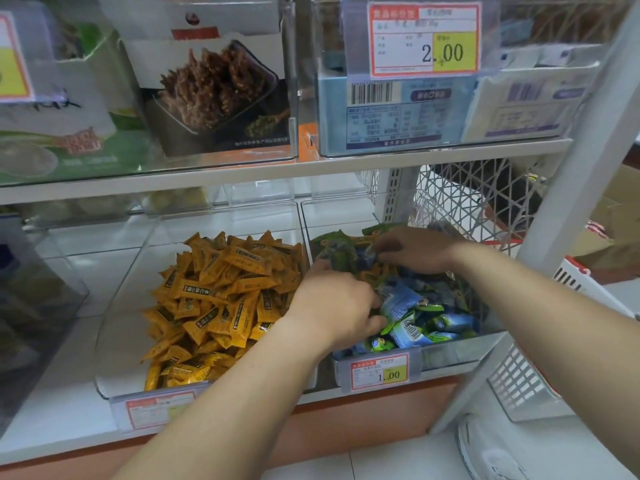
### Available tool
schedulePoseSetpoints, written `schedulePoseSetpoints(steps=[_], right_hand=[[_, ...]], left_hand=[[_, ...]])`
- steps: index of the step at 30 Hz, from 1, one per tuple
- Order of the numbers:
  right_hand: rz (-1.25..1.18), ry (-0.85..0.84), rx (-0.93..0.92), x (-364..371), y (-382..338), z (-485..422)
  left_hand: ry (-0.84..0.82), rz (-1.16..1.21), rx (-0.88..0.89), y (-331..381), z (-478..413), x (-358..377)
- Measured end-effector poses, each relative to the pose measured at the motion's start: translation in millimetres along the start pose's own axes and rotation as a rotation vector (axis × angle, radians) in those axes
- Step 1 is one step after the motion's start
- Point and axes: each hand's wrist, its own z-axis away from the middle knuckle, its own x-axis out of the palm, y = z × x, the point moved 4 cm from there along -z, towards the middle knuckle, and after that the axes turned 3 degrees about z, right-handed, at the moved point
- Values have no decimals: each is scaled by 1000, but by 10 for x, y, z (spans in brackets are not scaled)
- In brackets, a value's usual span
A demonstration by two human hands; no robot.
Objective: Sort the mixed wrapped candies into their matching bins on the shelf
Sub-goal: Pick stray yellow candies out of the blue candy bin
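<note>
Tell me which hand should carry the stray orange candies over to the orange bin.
Left, probably. The left hand sits at the mixed bin's left edge, beside the orange bin and near the stray orange candies; the right hand is farther back and right.

Upper shelf in front of you: clear case holding a snack box [214, 95] printed with brown strips on a dark tray. Left of it, a green-and-white box [69, 133]. To the right, a light blue box [391, 112] with a barcode, and a price tag [424, 39] reading 2.00 above it. White lattice basket [474, 199] behind the upright post [581, 161] on your right. White slotted crate [519, 382] lower right.
</note>
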Motion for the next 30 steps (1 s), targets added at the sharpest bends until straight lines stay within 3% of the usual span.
schedulePoseSetpoints(steps=[2, 9, 15, 20, 27, 30], right_hand=[[37, -82, 24, 88, 27, -144], [68, -38, -5, 53, 157, -248], [-156, 257, -66, -226, 89, -46], [6, 66, -94, 105, -105, -211], [-72, -95, -78, 215, -142, -230], [16, -201, -14, 209, -129, -218]], left_hand=[[18, -5, 8, 4, 16, -5], [81, 36, 7, -42, 47, 10], [105, 39, 4, -27, 36, -5], [91, 31, -3, -9, 45, -10], [121, 36, -3, -20, 23, 18], [114, 37, -7, -16, 18, 19]])
